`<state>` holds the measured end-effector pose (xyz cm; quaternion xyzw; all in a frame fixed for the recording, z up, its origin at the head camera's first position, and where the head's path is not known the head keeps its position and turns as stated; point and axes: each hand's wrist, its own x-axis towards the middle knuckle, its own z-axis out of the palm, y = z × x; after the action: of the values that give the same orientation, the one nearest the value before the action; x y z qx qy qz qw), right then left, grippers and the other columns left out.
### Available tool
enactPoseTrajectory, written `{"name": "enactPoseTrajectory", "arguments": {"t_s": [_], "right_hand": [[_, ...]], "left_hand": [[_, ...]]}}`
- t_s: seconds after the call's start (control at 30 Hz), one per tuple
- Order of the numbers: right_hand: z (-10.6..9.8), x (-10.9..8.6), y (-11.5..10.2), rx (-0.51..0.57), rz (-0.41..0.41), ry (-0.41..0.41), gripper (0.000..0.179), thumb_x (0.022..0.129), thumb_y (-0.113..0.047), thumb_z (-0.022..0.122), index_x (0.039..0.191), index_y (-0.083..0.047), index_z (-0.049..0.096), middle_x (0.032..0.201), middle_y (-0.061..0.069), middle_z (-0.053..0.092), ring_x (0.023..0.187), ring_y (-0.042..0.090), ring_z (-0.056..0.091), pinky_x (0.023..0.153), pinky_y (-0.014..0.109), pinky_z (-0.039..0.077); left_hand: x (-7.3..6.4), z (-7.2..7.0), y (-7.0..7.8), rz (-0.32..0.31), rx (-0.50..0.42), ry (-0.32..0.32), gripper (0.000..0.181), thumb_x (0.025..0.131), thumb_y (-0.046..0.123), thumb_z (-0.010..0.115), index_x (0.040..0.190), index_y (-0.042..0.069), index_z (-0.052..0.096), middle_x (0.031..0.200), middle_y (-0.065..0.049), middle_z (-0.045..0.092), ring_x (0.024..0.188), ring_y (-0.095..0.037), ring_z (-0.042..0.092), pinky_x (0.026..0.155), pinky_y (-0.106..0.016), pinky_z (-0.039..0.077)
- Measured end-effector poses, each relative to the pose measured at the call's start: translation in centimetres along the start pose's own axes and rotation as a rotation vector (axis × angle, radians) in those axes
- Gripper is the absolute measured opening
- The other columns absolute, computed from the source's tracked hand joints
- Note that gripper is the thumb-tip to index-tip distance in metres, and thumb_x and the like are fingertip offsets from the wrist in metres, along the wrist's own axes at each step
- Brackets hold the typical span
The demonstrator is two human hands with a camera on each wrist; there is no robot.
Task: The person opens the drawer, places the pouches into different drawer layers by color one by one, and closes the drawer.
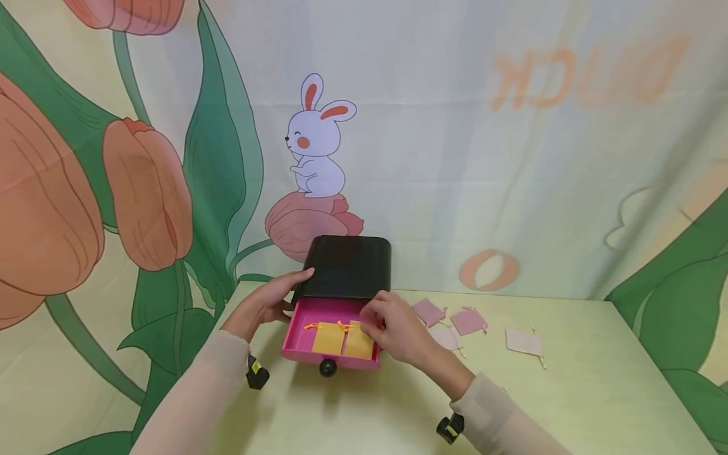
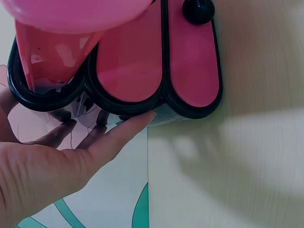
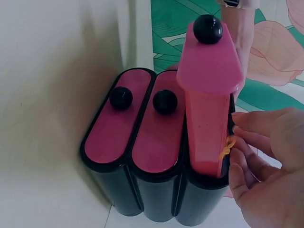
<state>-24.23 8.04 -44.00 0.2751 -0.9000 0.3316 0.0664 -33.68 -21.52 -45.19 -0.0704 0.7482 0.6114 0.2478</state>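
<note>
A black mini chest of drawers point(image 1: 347, 265) stands on the table with its pink top drawer point(image 1: 301, 313) pulled out. Inside the drawer lie two yellow drawstring pouches side by side, the left pouch point(image 1: 327, 339) and the right pouch point(image 1: 358, 341), with orange cords. My left hand point(image 1: 272, 302) grips the chest's left side, thumb on the top edge and fingers lower down. Over the drawer's right side, my right hand point(image 1: 398, 325) pinches at the right pouch with bent fingers. An orange cord point(image 3: 227, 148) shows beside these fingertips in the right wrist view.
To the right on the table lie small drawstring pouches: dusky pink pouches point(image 1: 469, 321), a pale pouch point(image 1: 445, 337) partly behind my right hand, and another pale pouch point(image 1: 524, 342). Two closed pink drawers point(image 3: 156, 137) with black knobs sit below. A printed curtain point(image 1: 426, 158) hangs behind.
</note>
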Motion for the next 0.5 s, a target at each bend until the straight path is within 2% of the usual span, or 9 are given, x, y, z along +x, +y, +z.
{"name": "enactPoseTrajectory", "arguments": {"t_s": [0.07, 0.17, 0.23, 0.3, 0.37, 0.5], "right_hand": [[0.0, -0.4, -0.6, 0.037, -0.010, 0.034, 0.023, 0.089, -0.014, 0.087, 0.109, -0.010, 0.077, 0.102, -0.001, 0.064, 0.094, 0.016, 0.058, 0.078, 0.028, 0.059], [0.1, -1.3, -2.1, 0.136, -0.089, 0.071, 0.023, 0.090, -0.012, 0.086, 0.111, -0.009, 0.075, 0.100, 0.000, 0.067, 0.089, 0.015, 0.062, 0.074, 0.029, 0.060], [0.5, -2.1, -3.2, 0.215, -0.151, 0.061, 0.018, 0.092, -0.013, 0.084, 0.107, -0.011, 0.074, 0.095, -0.003, 0.069, 0.083, 0.012, 0.064, 0.069, 0.028, 0.059], [1.3, -3.0, -4.2, 0.307, -0.172, 0.002, 0.010, 0.095, -0.014, 0.082, 0.103, -0.013, 0.075, 0.088, -0.007, 0.070, 0.077, 0.008, 0.063, 0.066, 0.026, 0.058], [2.4, -4.0, -4.7, 0.390, -0.127, -0.096, 0.005, 0.098, -0.019, 0.079, 0.099, -0.015, 0.077, 0.084, -0.011, 0.069, 0.074, 0.003, 0.062, 0.066, 0.023, 0.057], [5.1, -5.4, -4.6, 0.468, 0.049, -0.249, 0.013, 0.100, -0.027, 0.077, 0.092, -0.016, 0.080, 0.075, -0.012, 0.069, 0.066, 0.002, 0.059, 0.062, 0.020, 0.053]], "left_hand": [[0.0, -0.1, 0.0, 0.000, -0.004, 0.000, 0.094, 0.097, 0.065, 0.063, 0.168, 0.017, 0.023, 0.166, -0.019, 0.031, 0.139, -0.058, 0.044, 0.094, -0.064, 0.058], [0.0, -0.2, -0.1, 0.000, -0.008, -0.001, 0.095, 0.097, 0.065, 0.063, 0.167, 0.016, 0.023, 0.166, -0.020, 0.030, 0.139, -0.059, 0.043, 0.093, -0.064, 0.058], [-0.1, -0.2, -0.2, 0.004, -0.005, -0.001, 0.095, 0.097, 0.065, 0.063, 0.168, 0.016, 0.022, 0.166, -0.020, 0.030, 0.139, -0.059, 0.044, 0.093, -0.063, 0.058], [-0.1, -0.2, -0.2, 0.010, -0.002, -0.002, 0.095, 0.098, 0.065, 0.062, 0.168, 0.015, 0.022, 0.166, -0.020, 0.030, 0.139, -0.059, 0.044, 0.092, -0.063, 0.059], [-0.1, -0.2, -0.2, 0.013, -0.003, -0.001, 0.095, 0.098, 0.065, 0.063, 0.168, 0.016, 0.023, 0.166, -0.019, 0.030, 0.139, -0.059, 0.044, 0.091, -0.062, 0.059], [-0.2, -0.1, -0.2, 0.019, 0.001, 0.001, 0.094, 0.098, 0.064, 0.062, 0.168, 0.015, 0.022, 0.165, -0.021, 0.031, 0.138, -0.059, 0.045, 0.090, -0.060, 0.060]]}}
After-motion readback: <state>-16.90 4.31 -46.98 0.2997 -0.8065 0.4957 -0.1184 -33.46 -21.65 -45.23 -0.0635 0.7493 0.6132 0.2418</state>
